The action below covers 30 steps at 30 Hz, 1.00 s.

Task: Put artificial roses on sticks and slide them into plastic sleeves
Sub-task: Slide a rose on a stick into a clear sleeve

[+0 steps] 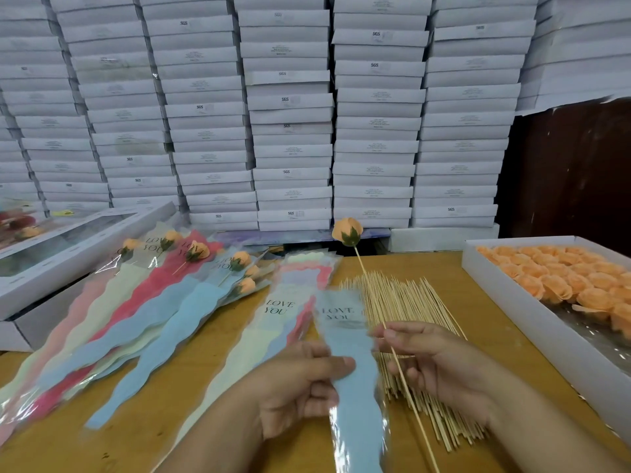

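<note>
My left hand grips a blue plastic sleeve printed "LOVE YOU", thumb across its front. My right hand pinches a thin wooden stick that carries an orange rose with a green calyx at its raised far end. The stick runs beside the sleeve's right edge, outside it. A pile of bare sticks lies on the wooden table under my right hand. A stack of unfilled sleeves lies left of the held sleeve.
Several sleeved roses fan out on the left. A white tray of loose orange roses stands at the right. A windowed white box sits at the far left. Stacked white boxes wall off the back.
</note>
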Tool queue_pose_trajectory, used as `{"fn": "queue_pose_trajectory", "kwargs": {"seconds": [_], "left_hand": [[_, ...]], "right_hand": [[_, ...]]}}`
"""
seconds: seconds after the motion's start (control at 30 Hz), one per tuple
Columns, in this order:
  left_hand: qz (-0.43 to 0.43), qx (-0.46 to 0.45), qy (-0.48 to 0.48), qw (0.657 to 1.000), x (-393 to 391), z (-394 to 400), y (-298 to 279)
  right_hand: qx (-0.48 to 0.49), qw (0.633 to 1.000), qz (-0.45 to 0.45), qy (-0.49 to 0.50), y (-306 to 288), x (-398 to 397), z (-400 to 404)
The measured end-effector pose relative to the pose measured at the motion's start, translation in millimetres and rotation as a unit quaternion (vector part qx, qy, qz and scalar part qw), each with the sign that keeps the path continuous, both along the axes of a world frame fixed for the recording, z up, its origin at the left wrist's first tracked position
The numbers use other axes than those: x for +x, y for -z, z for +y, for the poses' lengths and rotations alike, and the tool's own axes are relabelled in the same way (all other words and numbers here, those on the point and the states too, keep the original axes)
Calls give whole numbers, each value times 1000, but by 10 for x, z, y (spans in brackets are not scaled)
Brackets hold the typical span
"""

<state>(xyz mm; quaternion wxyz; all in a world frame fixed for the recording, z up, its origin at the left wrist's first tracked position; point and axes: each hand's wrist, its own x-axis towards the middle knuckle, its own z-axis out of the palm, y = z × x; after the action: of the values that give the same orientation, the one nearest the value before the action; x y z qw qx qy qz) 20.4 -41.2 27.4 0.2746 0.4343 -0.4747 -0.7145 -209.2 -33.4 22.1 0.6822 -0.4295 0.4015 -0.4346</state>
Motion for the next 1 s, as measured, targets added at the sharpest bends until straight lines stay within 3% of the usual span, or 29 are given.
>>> {"fn": "queue_pose_trajectory", "kwargs": {"seconds": [0.23, 0.43, 0.6, 0.73, 1.0], "left_hand": [[-32, 7, 116, 993, -45, 92, -42], [77, 6, -78, 994, -34, -50, -31], [95, -1, -179, 979, 53, -124, -17], [59, -30, -150, 986, 27, -93, 40], [-12, -43, 18, 999, 5, -26, 63]], "right_hand": [[7, 997, 37, 68, 19, 9, -5], [-4, 997, 66, -26, -69, 116, 116], [-5, 995, 70, -73, -63, 183, 155], [-2, 998, 51, -34, -52, 145, 124], [-57, 991, 56, 105, -93, -22, 49]]}}
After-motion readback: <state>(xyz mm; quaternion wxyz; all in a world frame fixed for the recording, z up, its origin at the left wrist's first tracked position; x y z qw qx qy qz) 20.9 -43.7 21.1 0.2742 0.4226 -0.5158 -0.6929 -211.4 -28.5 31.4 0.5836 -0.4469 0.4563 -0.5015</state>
